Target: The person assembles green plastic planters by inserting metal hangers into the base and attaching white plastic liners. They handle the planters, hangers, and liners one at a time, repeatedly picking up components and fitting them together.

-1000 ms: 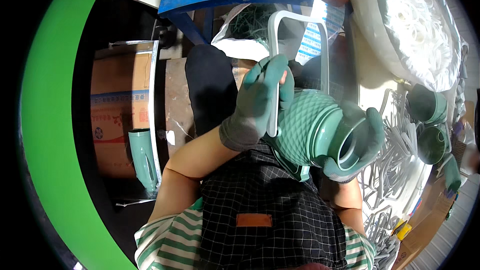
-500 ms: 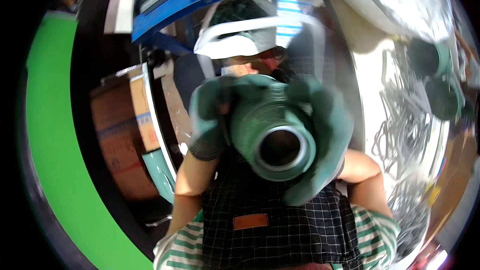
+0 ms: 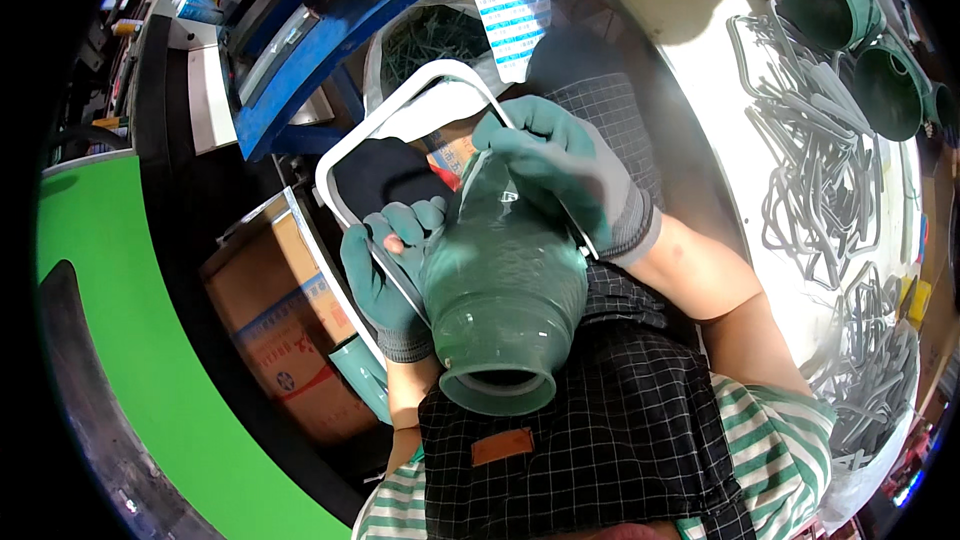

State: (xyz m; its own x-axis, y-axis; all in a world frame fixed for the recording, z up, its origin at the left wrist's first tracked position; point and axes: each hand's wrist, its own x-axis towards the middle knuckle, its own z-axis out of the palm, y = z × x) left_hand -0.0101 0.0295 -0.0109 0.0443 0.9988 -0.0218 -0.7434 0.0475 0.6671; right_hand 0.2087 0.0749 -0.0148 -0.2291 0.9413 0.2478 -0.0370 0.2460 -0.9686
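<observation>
A green, glossy plastic vessel (image 3: 505,260) with a ringed neck is held in front of my apron, its round mouth pointing toward me. A pale grey U-shaped handle (image 3: 400,95) arches beyond it, one leg down each side. On the left side, my gloved left hand (image 3: 390,265) is closed round one leg, fingertips against the vessel's wall. My gloved right hand (image 3: 565,165) grips the other leg higher up, fingers bent over the vessel's far end. Whether the handle's ends are fixed to the vessel I cannot tell.
Several loose grey handles (image 3: 815,150) lie piled on the white table (image 3: 700,50) at right, beside green vessels (image 3: 825,5). Left are a cardboard box (image 3: 275,330) and a green belt-like surface (image 3: 110,290). A blue frame (image 3: 330,35) and a white sack (image 3: 375,70) stand ahead.
The vessel's mouth has tipped downward toward me and moved left. My right hand has gone from the vessel's side up to its far end and the handle. The handle now leans left.
</observation>
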